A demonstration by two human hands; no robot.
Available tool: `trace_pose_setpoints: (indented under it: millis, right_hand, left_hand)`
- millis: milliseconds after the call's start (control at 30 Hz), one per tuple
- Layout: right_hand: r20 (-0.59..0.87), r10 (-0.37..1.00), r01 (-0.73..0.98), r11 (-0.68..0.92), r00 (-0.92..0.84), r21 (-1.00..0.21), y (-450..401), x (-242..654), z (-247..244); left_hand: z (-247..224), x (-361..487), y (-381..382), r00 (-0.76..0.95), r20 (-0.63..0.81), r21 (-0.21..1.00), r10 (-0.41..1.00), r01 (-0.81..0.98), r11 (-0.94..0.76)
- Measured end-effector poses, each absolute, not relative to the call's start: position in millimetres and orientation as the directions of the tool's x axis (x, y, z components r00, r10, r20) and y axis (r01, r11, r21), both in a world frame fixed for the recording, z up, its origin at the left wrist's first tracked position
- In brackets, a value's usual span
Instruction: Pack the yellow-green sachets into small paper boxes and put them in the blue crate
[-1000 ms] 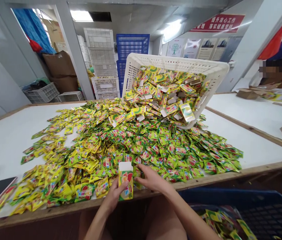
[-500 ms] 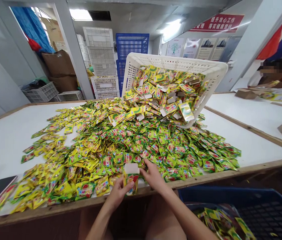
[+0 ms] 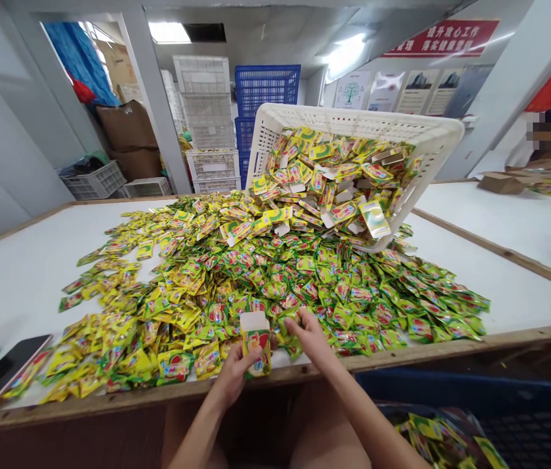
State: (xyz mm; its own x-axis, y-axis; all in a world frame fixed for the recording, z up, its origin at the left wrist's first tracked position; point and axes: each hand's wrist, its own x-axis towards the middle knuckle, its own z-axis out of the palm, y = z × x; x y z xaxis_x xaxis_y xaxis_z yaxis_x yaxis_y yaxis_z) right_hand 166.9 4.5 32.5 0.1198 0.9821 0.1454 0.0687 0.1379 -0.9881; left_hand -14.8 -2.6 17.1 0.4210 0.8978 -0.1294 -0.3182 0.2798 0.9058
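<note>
My left hand (image 3: 234, 372) is closed around a small printed carton (image 3: 256, 345), held upright at the table's front edge with its white top flap raised. Just to its right, my right hand (image 3: 310, 335) pinches a green candy packet (image 3: 289, 331) between thumb and fingers. The packet is partly covered by those fingers. Behind both hands spreads a large heap of small green packets (image 3: 353, 293), with yellow packets (image 3: 133, 332) on the left side. What lies inside the carton cannot be seen.
A tilted white basket (image 3: 426, 150) spills cartons (image 3: 339, 212) onto the heap. A phone (image 3: 4, 381) lies at the left front corner. Below the wooden table edge (image 3: 402, 355), a blue crate (image 3: 514, 397) holds more cartons. Stacked crates (image 3: 210, 104) stand behind; a person is at far right.
My right hand has lifted a green packet off the heap near the carton. The left hand keeps hold of the carton. The whole view has shifted slightly left.
</note>
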Motion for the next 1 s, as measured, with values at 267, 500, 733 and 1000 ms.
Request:
trace_pose_setpoints:
  millis: [267,500,733,1000]
  right_hand:
    - [0.426,0.894,0.346,0.359,0.141,-0.867,19,152,78]
    - [0.508,0.832,0.651,0.514,-0.221,-0.559,19,147,77]
    - [0.397,0.813,0.7,0.575,-0.427,-0.424,19,140,95]
    - [0.293,0.852,0.713,0.524,-0.434,-0.466,13,143,101]
  left_hand:
    - [12,2,11,0.328,-0.04,0.995,0.944,-0.069,0.066]
    - [7,0,10,0.344,-0.043,0.991,0.938,-0.102,0.083]
    - [8,0,9,0.338,-0.011,0.993,0.941,-0.104,0.049]
    - [9,0,6,0.346,0.005,0.996,0.938,-0.084,0.026]
